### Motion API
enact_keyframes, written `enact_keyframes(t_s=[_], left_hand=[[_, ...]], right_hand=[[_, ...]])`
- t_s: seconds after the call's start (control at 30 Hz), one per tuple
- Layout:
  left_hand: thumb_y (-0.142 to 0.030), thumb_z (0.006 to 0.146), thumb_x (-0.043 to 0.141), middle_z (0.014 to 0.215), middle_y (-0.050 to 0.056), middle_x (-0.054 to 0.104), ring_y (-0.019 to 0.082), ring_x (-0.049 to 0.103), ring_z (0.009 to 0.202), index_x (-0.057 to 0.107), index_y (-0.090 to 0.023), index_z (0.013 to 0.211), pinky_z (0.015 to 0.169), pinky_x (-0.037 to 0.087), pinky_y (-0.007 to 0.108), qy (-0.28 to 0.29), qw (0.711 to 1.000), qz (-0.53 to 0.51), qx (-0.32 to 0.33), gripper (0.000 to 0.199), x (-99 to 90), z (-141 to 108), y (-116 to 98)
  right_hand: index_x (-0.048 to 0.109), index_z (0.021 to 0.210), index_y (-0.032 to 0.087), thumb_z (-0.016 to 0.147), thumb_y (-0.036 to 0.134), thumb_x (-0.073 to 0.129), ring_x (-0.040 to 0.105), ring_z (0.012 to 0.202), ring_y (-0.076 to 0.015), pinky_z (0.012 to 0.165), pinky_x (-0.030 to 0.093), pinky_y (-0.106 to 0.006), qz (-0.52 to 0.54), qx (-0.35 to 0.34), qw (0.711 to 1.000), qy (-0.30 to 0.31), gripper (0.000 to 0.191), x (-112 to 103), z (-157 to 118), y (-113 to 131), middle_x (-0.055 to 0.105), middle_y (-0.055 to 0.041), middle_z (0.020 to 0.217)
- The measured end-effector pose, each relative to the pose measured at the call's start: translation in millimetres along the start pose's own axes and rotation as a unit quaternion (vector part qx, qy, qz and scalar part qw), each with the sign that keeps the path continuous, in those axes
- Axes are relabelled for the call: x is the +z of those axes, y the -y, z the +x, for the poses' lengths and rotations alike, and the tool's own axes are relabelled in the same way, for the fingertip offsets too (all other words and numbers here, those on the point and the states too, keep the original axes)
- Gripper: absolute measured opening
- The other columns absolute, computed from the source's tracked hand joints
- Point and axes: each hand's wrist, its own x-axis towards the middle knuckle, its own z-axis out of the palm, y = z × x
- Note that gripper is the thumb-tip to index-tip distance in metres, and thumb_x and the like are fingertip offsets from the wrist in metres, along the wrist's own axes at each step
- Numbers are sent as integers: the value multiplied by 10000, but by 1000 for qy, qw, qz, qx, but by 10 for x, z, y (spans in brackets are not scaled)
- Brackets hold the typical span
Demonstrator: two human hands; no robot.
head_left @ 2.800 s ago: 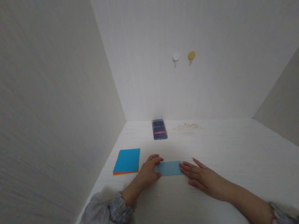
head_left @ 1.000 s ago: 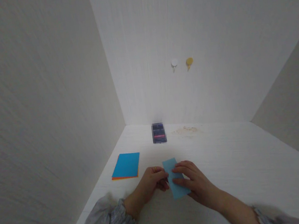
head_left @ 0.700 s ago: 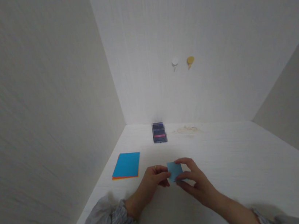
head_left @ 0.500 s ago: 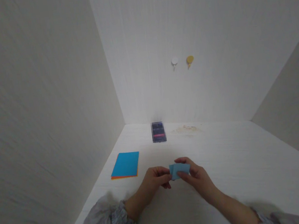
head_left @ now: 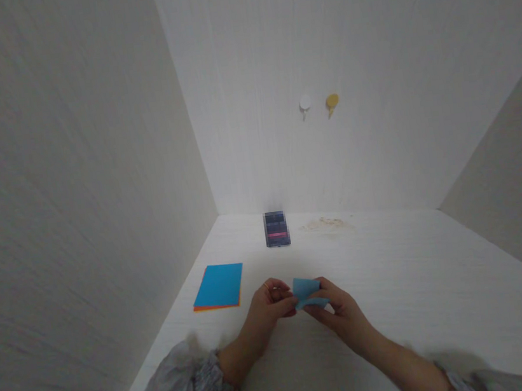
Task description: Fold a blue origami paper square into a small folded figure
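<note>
A small folded piece of light blue paper (head_left: 304, 287) is between my hands, above the white table. Its upper part stands up and a lower flap spreads toward the right. My left hand (head_left: 272, 306) pinches its left edge with thumb and fingers; a ring shows on one finger. From the right, my right hand (head_left: 341, 310) grips the paper, with fingers across its middle and the thumb beneath the lower flap. The fold's inner side is partly hidden by the right fingers.
A stack of coloured sheets (head_left: 218, 286), blue on top with orange edges, lies at the left. A dark, blurred rectangular object (head_left: 276, 229) lies near the back wall. White (head_left: 305, 104) and yellow (head_left: 332, 102) hooks are on that wall. Walls rise on both sides.
The paper has been tilted and its two layers now stand apart. My right fingers have moved onto its middle, and my left hand has shifted slightly upward.
</note>
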Motion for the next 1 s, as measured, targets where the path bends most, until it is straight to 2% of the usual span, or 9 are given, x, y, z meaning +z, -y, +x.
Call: enact_keyframes(t_s=[0.2,0.43,0.53,0.67,0.83,1.0], left_hand=[[-143,504,715,623,11,612,108,557,528,500,-129,738,523,432,219,2,1000,11,-27,319,-10,6,7],[-202,539,704,615,26,624,140,590,576,531,-118,738,545,427,227,33,999,32,-27,277,13,-21,-40],[-250,578,688,610,11,610,139,586,594,517,-131,707,569,427,237,38,999,34,5,246,25,-38,-22],[-234,580,697,631,2,599,104,545,585,546,-124,673,579,405,215,32,995,73,56,209,34,-35,45],[-238,586,693,601,-4,593,96,519,555,564,-123,649,565,390,213,6,995,87,47,185,39,-15,75],[-250,582,695,583,-2,591,97,515,538,565,-122,643,552,388,214,22,995,88,33,193,23,-24,78]], right_hand=[[644,744,229,756,270,542,525,745,-149,666,414,-253,-24,3,1000,2,111,-11,-5,28,546,-15,784],[626,724,196,768,346,511,516,696,-155,642,408,-259,26,85,995,-35,194,-6,-2,-11,554,-9,709],[615,730,182,760,360,516,510,689,-160,633,408,-264,65,117,990,-53,206,2,-5,-25,554,-10,703],[616,704,178,738,364,536,500,674,-159,615,400,-262,66,124,987,-73,205,6,-2,-7,541,-6,686],[612,716,181,718,353,562,497,685,-153,634,393,-261,83,122,987,-65,179,22,1,-17,541,-3,696],[568,717,175,683,369,594,464,558,-119,520,369,-229,137,159,973,-89,198,31,13,-50,517,23,604]])
